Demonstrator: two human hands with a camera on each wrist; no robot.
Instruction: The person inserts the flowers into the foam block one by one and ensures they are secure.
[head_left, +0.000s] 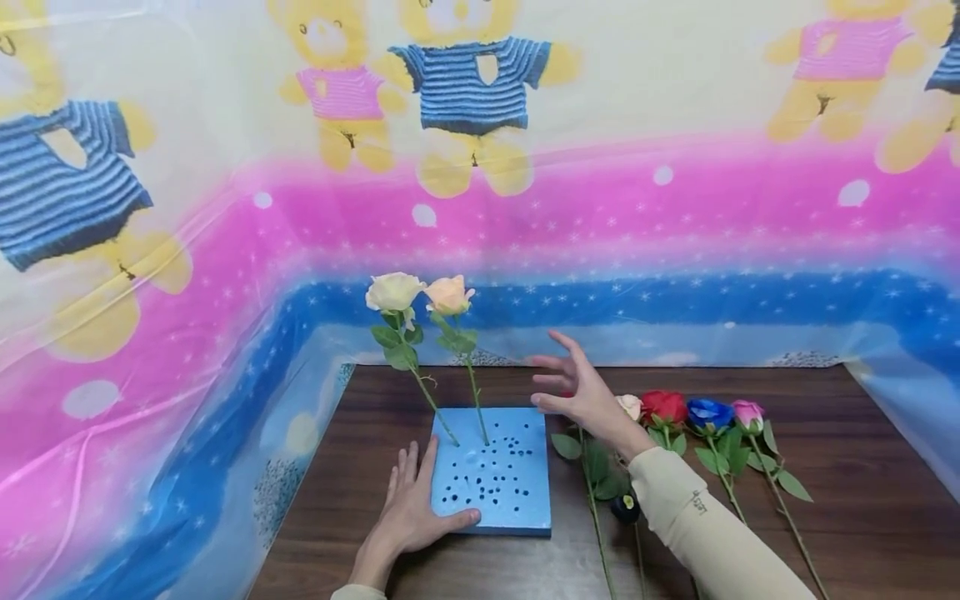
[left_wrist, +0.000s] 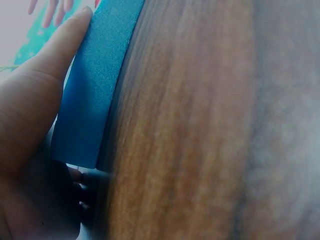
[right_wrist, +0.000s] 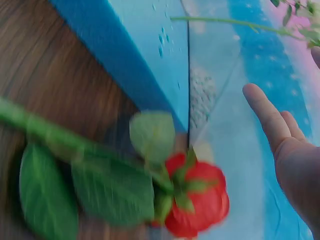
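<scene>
A blue foam block (head_left: 491, 471) with many small holes lies on the table. My left hand (head_left: 412, 508) rests against its front left corner, fingers stretched along the left side and thumb over the front edge. In the left wrist view, the thumb (left_wrist: 55, 55) lies along the block (left_wrist: 97, 80). A white rose (head_left: 394, 293) and a peach rose (head_left: 449, 297) stand in the block, the white one leaning left. My right hand (head_left: 581, 392) is raised above the block's far right corner, fingers spread and holding nothing.
Right of the block, a pale rose (head_left: 630, 407), a red rose (head_left: 664, 407), a blue rose (head_left: 709, 414) and a pink rose (head_left: 747, 414) lie on the brown table (head_left: 862, 475). A small dark round thing (head_left: 625, 507) lies among the stems. A patterned cloth (head_left: 600, 208) hangs behind.
</scene>
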